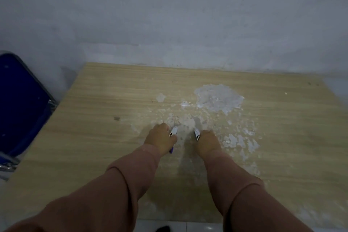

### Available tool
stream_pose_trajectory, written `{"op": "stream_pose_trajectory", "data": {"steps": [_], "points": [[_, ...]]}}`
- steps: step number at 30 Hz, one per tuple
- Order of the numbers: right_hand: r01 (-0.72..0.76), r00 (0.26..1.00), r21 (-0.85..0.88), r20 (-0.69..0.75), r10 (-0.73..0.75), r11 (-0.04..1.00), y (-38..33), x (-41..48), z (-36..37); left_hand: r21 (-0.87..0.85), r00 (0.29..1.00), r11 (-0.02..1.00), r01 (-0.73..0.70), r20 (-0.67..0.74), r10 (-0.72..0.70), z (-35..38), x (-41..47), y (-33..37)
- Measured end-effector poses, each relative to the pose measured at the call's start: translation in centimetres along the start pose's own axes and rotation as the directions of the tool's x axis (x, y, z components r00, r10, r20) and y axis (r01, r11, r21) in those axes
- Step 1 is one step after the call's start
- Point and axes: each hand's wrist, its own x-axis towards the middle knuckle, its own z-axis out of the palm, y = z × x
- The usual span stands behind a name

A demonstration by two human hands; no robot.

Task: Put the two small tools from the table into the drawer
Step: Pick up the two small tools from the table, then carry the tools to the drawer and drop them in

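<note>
Over the middle of the light wooden table (94, 122), my left hand (160, 139) is closed around a small white tool with a blue end (173, 131); its white tip sticks out ahead of the fingers and the blue end shows below the palm. My right hand (207, 142) is closed around a second small white tool (197, 133), whose tip points forward and left. The two hands are side by side, a short gap apart, just above the tabletop. No drawer is in view.
The tabletop has a large patch of peeled white surface (218, 99) and several flakes around the hands. A blue folding chair (20, 103) stands at the table's left edge. A grey wall (169, 24) runs behind the table. White floor tile shows at the near edge.
</note>
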Motion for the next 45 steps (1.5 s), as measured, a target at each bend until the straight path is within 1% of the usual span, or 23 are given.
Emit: {"op": "stream_pose_trajectory", "data": {"steps": [2, 3, 5, 8, 10, 13, 15, 17, 18, 19, 21, 23, 25, 27, 31, 34, 38, 41, 45], "points": [[-0.06, 0.997, 0.227, 0.058, 0.048, 0.972, 0.2, -0.1, -0.3, 0.014, 1.0, 1.0, 0.008, -0.011, -0.008, 0.1, 0.2, 0.2], [-0.097, 0.993, 0.343, 0.097, 0.067, 0.934, 0.2, -0.2, -0.6, 0.018, 1.0, 1.0, 0.012, -0.016, -0.012, 0.2, 0.2, 0.3], [-0.191, 0.978, 0.537, 0.173, 0.114, 0.822, 0.0, -0.4, -1.2, 0.054, 1.0, 0.998, 0.015, -0.019, -0.014, 0.5, 0.4, 0.6], [-0.301, 0.952, 0.699, 0.258, 0.164, 0.649, 0.0, -1.1, -1.8, 0.197, 0.999, 0.98, 0.035, 0.009, -0.037, 1.0, 0.9, 0.9], [-0.365, 0.93, 0.763, 0.33, 0.164, 0.533, 0.2, -1.6, -2.0, 0.284, 0.997, 0.959, 0.028, 0.064, -0.048, 1.7, 1.2, 1.0], [-0.395, 0.915, 0.801, 0.385, 0.117, 0.45, 0.6, -2.3, -2.3, 0.339, 0.991, 0.941, -0.023, 0.131, -0.023, 2.4, 1.4, 0.9], [-0.394, 0.917, 0.802, 0.379, 0.127, 0.449, 0.6, -2.6, -2.5, 0.338, 0.988, 0.94, -0.051, 0.152, -0.001, 2.3, 1.4, 0.9], [-0.399, 0.915, 0.803, 0.377, 0.141, 0.442, 0.6, -3.1, -2.7, 0.307, 0.987, 0.951, -0.037, 0.162, -0.014, 1.9, 1.2, 1.2], [-0.409, 0.911, 0.815, 0.387, 0.14, 0.411, 0.6, -3.3, -2.8, 0.247, 0.986, 0.969, -0.006, 0.163, -0.035, 1.7, 1.0, 1.4], [-0.423, 0.906, 0.829, 0.401, 0.137, 0.365, 0.6, -3.6, -3.0, 0.149, 0.985, 0.989, 0.024, 0.164, -0.049, 1.6, 0.8, 1.8], [-0.44, 0.898, 0.854, 0.418, 0.136, 0.278, 0.7, -4.1, -3.6, -0.061, 0.98, 0.998, 0.035, 0.2, -0.022, 1.5, 0.3, 3.0], [-0.434, 0.901, 0.874, 0.415, 0.13, 0.217, 0.8, -4.7, -4.4, -0.235, 0.965, 0.971, 0.029, 0.258, 0.033, 1.4, -0.3, 4.6], [-0.404, 0.914, 0.898, 0.386, 0.128, 0.177, 1.2, -5.4, -5.5, -0.395, 0.947, 0.918, 0.035, 0.307, 0.096, 1.4, -1.2, 6.7], [-0.363, 0.929, 0.92, 0.345, 0.133, 0.147, 2.1, -6.2, -6.7, -0.495, 0.927, 0.868, 0.043, 0.343, 0.15, 1.7, -2.2, 8.8], [-0.284, 0.946, 0.956, 0.267, 0.185, 0.069, 5.4, -8.5, -8.7, -0.613, 0.899, 0.785, 0.085, 0.386, 0.204, 3.5, -4.8, 12.9], [-0.224, 0.943, 0.975, 0.217, 0.254, -0.001, 9.2, -10.4, -9.9, -0.637, 0.865, 0.765, 0.093, 0.431, 0.254, 6.0, -7.1, 15.7], [-0.15, 0.914, 0.984, 0.174, 0.366, -0.092, 15.3, -13.0, -11.3, -0.581, 0.827, 0.811, 0.071, 0.489, 0.279, 10.1, -10.0, 19.3], [-0.117, 0.869, 0.986, 0.159, 0.468, -0.117, 20.0, -15.1, -11.8, -0.548, 0.816, 0.832, 0.082, 0.517, 0.26, 12.9, -11.9, 21.5], [-0.061, 0.8, 0.979, 0.164, 0.577, -0.193, 26.5, -17.8, -11.7, -0.512, 0.786, 0.851, 0.115, 0.571, 0.237, 17.0, -14.8, 23.6]]}}
